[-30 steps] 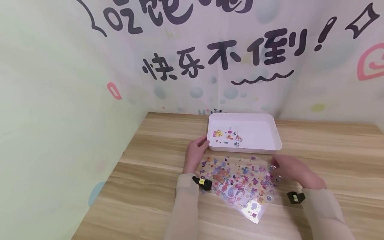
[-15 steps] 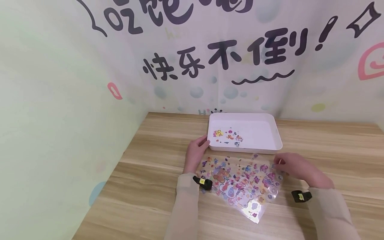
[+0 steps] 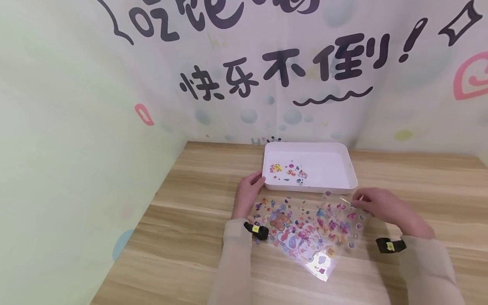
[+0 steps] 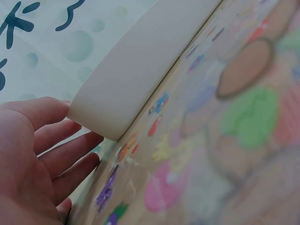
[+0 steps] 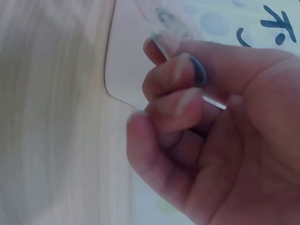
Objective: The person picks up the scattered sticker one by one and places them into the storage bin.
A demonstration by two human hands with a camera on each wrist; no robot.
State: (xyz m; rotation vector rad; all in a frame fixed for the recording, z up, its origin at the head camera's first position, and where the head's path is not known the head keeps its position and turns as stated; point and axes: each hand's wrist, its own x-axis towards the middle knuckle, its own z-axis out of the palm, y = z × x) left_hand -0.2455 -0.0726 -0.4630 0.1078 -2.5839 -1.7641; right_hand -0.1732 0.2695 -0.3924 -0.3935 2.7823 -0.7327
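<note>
At the white tray (image 3: 310, 186), my left hand (image 3: 247, 195) holds the front left corner between thumb and fingers; the left wrist view shows the fingertips against the tray's wall (image 4: 126, 70). My right hand (image 3: 383, 208) pinches the edge of a clear sticker sheet (image 3: 348, 216) between thumb and index finger, just right of the tray's front right corner. Part of that film (image 5: 171, 21) shows past the fingertips in the right wrist view. Other clear sheets printed with small colourful figures and bears (image 3: 301, 243) lie beneath it on the table. How many sheets overlap I cannot tell.
Several small colourful stickers (image 3: 291, 173) lie in the left part of the tray. A wood-grain table (image 3: 190, 237) carries everything, and a printed wall cloth (image 3: 228, 118) hangs right behind the tray.
My right hand has moved right and slightly away from me, drawing the pinched sheet the same way, so its printed figures shift over those below. My left hand stays at the tray corner.
</note>
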